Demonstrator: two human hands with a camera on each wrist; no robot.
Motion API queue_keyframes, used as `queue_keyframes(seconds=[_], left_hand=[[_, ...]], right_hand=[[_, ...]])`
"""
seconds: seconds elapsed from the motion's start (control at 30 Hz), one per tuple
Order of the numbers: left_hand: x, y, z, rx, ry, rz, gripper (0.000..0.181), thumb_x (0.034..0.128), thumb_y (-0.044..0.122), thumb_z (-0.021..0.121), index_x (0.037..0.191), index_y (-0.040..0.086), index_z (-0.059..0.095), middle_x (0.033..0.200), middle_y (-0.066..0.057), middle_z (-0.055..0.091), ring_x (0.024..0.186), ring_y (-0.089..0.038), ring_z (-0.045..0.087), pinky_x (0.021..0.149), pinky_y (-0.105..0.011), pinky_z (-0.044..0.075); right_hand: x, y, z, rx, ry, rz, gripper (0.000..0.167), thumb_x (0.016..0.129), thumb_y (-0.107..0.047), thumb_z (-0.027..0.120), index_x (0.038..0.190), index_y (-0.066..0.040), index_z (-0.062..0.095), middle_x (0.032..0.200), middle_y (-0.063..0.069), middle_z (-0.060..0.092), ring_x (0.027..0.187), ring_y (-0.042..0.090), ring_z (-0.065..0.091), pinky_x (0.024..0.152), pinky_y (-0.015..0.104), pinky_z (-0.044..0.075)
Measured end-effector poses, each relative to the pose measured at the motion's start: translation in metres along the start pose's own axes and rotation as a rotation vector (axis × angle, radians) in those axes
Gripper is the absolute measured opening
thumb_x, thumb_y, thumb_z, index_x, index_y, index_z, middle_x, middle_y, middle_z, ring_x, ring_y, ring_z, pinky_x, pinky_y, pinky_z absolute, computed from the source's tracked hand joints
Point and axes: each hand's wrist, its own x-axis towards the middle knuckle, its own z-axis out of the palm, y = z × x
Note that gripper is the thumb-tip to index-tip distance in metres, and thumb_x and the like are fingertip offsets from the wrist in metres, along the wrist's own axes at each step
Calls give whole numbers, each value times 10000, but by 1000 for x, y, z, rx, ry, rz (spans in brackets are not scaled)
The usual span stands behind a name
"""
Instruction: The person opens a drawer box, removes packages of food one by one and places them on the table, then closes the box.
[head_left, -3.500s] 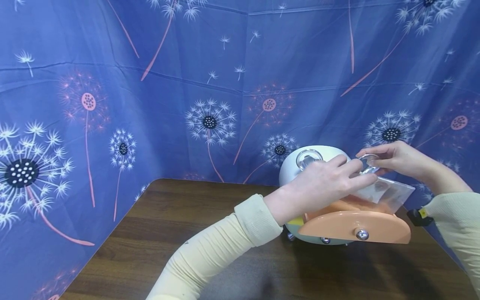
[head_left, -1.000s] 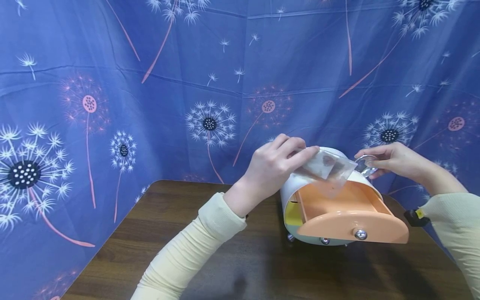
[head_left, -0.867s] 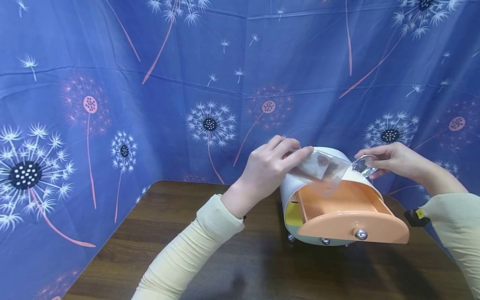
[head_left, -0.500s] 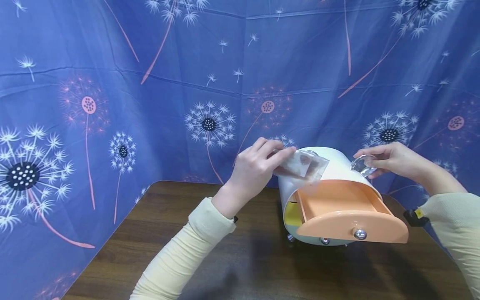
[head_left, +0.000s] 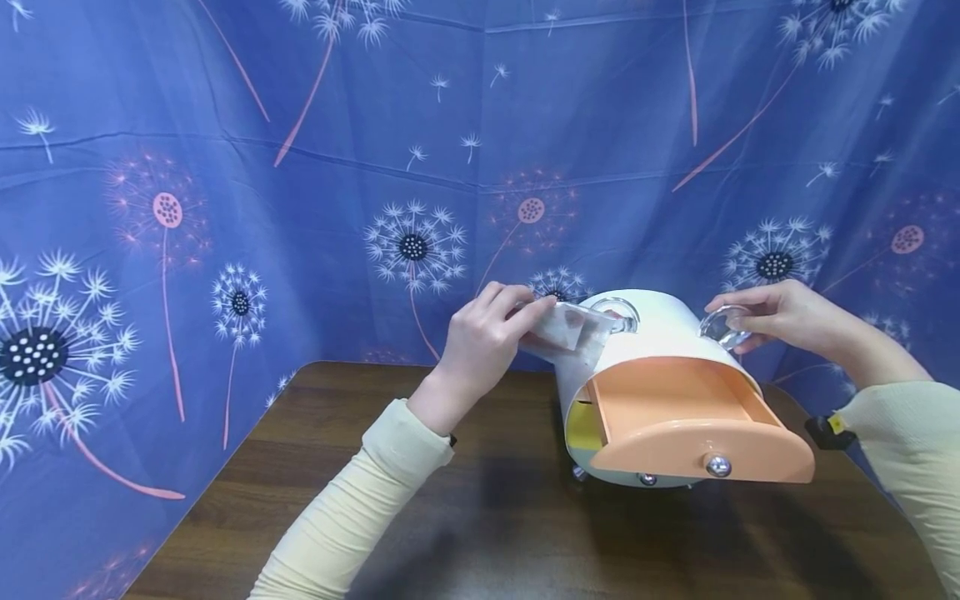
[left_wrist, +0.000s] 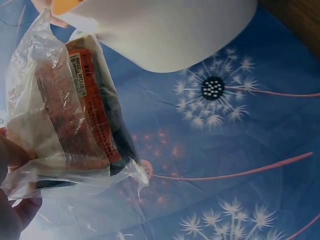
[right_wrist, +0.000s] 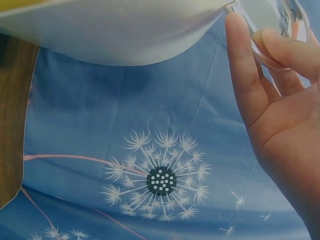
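Observation:
In the head view my left hand (head_left: 483, 337) pinches a clear plastic bag (head_left: 573, 333) by its edge, at the left of a white rounded drawer cabinet (head_left: 667, 325). Up close in the left wrist view, the bag (left_wrist: 75, 115) holds a packet with an orange-red printed label and something dark. My right hand (head_left: 798, 317) grips a clear, shiny ring (head_left: 720, 321) on the cabinet's upper right side; thumb and fingers close on it in the right wrist view. The cabinet's orange drawer (head_left: 675, 450) is pulled out, and its visible inside is bare.
A matching clear ring (head_left: 628, 321) sits on the cabinet's upper left. Below the drawer show a yellow part (head_left: 583, 427) and a lower silver knob (head_left: 647, 479). The cabinet stands on a dark wooden table (head_left: 480, 500) before a blue dandelion-print cloth (head_left: 337, 233).
My left hand has carried the bag from above the open drawer leftward to the cabinet's left side, uncovering the drawer's inside. My right hand keeps its grip on the ring, nearly still.

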Motion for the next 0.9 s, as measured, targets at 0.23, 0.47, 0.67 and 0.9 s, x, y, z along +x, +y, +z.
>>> queue_keyframes(seconds=[0.23, 0.47, 0.67, 0.9], left_hand=[[-14, -5, 8, 8, -10, -16, 305, 836, -46, 620, 1014, 173, 734, 899, -20, 653, 789, -171, 587, 634, -252, 525], [-25, -11, 14, 26, -27, -34, 288, 862, -36, 603, 1050, 150, 717, 916, -22, 656, 799, -176, 591, 647, -255, 526], [-35, -15, 21, 42, -47, -58, 289, 841, -47, 623, 1048, 134, 712, 924, -30, 664, 801, -186, 598, 634, -264, 529], [-50, -20, 30, 60, -95, -91, 263, 824, -55, 630, 995, 128, 714, 928, -30, 662, 810, -197, 600, 635, -280, 534]], right_hand=[[-1, -2, 1, 10, 13, 8, 436, 946, -289, 559, 1324, -75, 527, 1419, 263, 387, 809, 217, 705, 910, 724, 277], [-2, -1, 4, 15, 35, -5, 438, 953, -290, 544, 1325, -61, 522, 1420, 261, 385, 802, 215, 706, 926, 710, 287], [-3, 0, 6, 18, 76, -19, 450, 942, -311, 558, 1304, -45, 539, 1353, 181, 479, 782, 217, 707, 936, 694, 301], [-2, 1, 9, -1, 97, -36, 397, 946, -263, 561, 1288, -61, 555, 1265, 18, 538, 753, 190, 707, 931, 662, 337]])
